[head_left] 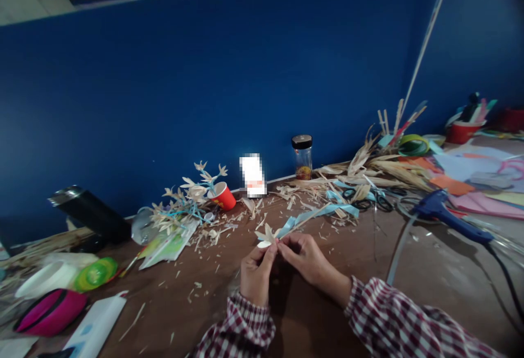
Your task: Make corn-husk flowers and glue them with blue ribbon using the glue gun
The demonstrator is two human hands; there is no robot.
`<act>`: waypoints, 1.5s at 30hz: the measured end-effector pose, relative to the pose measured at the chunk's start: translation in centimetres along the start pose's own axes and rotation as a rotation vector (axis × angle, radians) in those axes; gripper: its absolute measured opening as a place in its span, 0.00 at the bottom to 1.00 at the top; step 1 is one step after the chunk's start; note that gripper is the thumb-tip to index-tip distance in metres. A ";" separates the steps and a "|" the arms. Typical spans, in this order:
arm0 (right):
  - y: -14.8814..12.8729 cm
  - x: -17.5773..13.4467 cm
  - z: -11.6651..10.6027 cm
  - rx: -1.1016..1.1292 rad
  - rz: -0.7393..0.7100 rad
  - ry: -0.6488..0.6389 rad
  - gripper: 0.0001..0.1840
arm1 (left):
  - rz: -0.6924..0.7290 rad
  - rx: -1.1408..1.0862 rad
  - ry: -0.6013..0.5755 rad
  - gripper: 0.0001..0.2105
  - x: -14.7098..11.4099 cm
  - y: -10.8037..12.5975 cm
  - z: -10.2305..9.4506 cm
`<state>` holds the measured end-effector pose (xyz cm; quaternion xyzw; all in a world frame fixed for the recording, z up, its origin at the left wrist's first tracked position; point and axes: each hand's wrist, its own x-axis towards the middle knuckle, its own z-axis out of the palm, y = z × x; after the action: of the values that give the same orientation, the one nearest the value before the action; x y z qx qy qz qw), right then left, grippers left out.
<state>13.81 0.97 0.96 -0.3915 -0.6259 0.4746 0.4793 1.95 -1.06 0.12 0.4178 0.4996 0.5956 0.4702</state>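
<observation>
In the lower middle, my left hand (257,275) pinches the base of a pale husk flower (267,236) with pointed petals spread outward. Close beside it, my right hand (307,257) has thumb and forefinger pressed together at the same base, fingertips almost touching those of the left. A light-blue strip (292,224) runs from behind the right fingers toward the back right, beside a thin stick. Fingers hide the flower's lower end, so I cannot tell exactly how the strip meets it.
Husk scraps (292,197) litter the brown table. A red cup (224,197) lies tipped with finished husk flowers (188,197). Scissors (380,201), a blue glue gun (454,216) with its cord, and coloured paper (477,202) are right. A lidded jar (303,159) stands by the blue partition (245,74).
</observation>
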 end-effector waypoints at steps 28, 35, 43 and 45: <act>-0.8 -0.6 -1.0 -0.315 -0.386 0.071 0.06 | 0.201 0.483 -0.066 0.09 0.6 -0.2 -1.3; -0.7 -0.6 -1.0 -0.285 -0.383 0.065 0.06 | 0.245 0.461 -0.066 0.08 0.5 -0.3 -1.3; -1.0 -0.6 -0.9 -0.197 -0.329 0.135 0.11 | 0.500 0.607 0.027 0.07 0.4 0.6 -1.7; -0.9 -0.4 -0.9 -0.099 -0.228 0.183 0.13 | 0.577 0.672 0.025 0.06 0.4 0.9 -1.9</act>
<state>14.71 0.54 1.77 -0.3824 -0.6428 0.3480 0.5652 -0.08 -1.06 0.77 0.6629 0.5339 0.5119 0.1165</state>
